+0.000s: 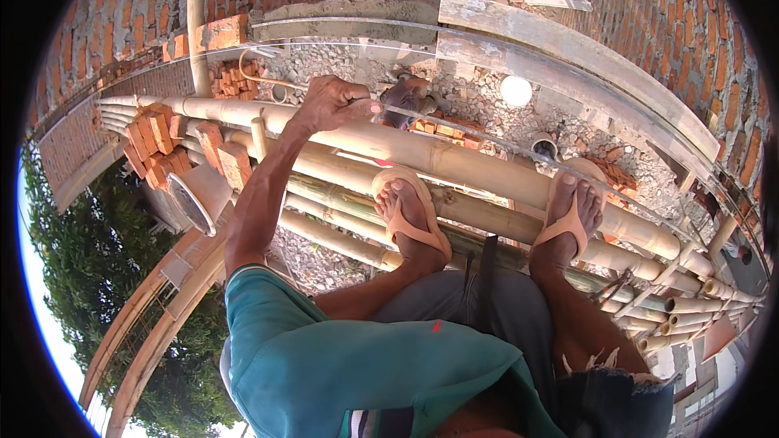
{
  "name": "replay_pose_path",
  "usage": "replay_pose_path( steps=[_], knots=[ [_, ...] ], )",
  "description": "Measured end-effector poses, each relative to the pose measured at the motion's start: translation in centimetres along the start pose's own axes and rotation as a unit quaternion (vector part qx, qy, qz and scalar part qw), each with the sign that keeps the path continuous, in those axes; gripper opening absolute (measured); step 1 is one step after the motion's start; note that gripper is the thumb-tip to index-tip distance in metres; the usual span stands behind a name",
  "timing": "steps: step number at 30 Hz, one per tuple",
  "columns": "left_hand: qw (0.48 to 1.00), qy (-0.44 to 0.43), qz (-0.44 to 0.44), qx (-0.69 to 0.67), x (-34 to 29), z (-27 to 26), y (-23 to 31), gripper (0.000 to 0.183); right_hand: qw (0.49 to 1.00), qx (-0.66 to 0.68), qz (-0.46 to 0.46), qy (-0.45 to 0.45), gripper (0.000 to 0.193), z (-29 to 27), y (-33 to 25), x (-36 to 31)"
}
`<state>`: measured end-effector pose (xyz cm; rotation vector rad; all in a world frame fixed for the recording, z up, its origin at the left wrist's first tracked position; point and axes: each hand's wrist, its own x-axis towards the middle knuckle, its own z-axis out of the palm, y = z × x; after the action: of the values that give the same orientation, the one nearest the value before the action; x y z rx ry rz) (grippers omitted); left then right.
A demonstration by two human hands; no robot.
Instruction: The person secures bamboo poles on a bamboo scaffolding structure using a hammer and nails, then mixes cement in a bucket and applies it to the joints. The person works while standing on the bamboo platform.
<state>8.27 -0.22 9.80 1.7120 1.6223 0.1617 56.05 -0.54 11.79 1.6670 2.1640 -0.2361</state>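
The left hand (337, 105) curls above the far edge of the bamboo scaffold (471, 166), beside a thin grey line (505, 144); whether it's clamped on that, I can't tell. Bricks (152, 134) sit leftward.

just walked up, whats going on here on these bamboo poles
A person in a teal shirt has both feet on bamboo poles above rubble. Their curled left hand is at the end of a thin grey strip; its grip is unclear. The right hand is out of view. Bricks are stacked toward the left; another person is below.
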Motion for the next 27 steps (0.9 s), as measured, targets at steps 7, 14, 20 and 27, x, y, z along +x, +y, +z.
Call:
replay_pose_path(
  steps=[7, 14, 20, 27],
  knots=[
    [0.986, -0.119, -0.081, -0.084, 0.9, 1.3, -1.5, 0.056, 0.999, 0.019, -0.033, 0.021, 0.063, 0.7, 0.6, -0.4],
    [0.976, -0.152, -0.099, -0.119, 2.2, 2.3, -3.7, 0.063, 1.000, 0.020, -0.001, -0.024, 0.060, 0.6, 0.4, -0.3],
    [0.965, -0.161, -0.098, -0.180, 2.7, 2.6, -3.5, 0.062, 0.994, 0.072, 0.028, -0.078, 0.063, 1.5, 0.8, -0.9],
    [0.971, -0.141, -0.017, -0.192, 3.5, 1.9, -3.1, 0.058, 0.989, 0.147, 0.013, -0.016, 0.045, 1.6, 0.8, -1.3]
  ],
)
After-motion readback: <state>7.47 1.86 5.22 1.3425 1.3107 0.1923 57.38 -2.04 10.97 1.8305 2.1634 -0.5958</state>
